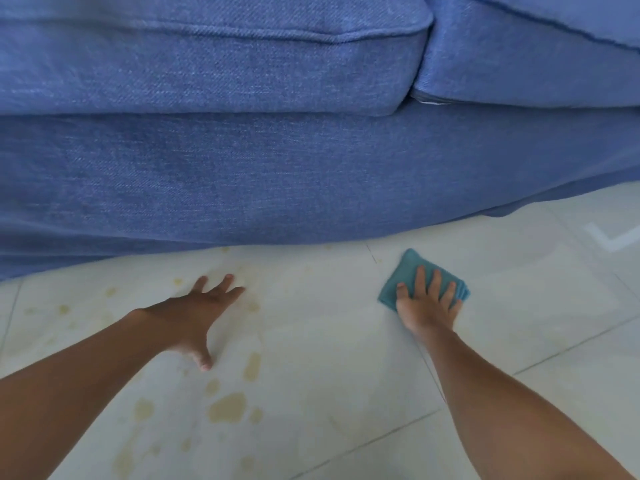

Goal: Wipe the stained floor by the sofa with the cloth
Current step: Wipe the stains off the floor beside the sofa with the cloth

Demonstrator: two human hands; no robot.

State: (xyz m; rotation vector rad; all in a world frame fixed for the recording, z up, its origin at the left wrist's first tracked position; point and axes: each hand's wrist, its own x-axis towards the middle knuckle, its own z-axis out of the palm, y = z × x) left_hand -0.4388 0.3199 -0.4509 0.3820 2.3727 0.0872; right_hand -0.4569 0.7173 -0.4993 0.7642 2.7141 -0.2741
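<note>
- The right hand is laid flat on the cloth, fingers spread; nothing is gripped.
- The folded blue-green cloth is pressed on the floor, close to the sofa.
- The left hand is spread wide and empty; it seems to be rested on the floor, though the touch cannot be seen well.
- Yellow stains are seen on the pale tiles, mostly near the left hand, well apart from the cloth.
- The blue sofa is set behind both hands.

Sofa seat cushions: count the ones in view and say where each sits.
2. One blue fabric seat cushion spans the left and centre of the blue sofa; the second sits to its right. More may lie outside the frame.
</note>
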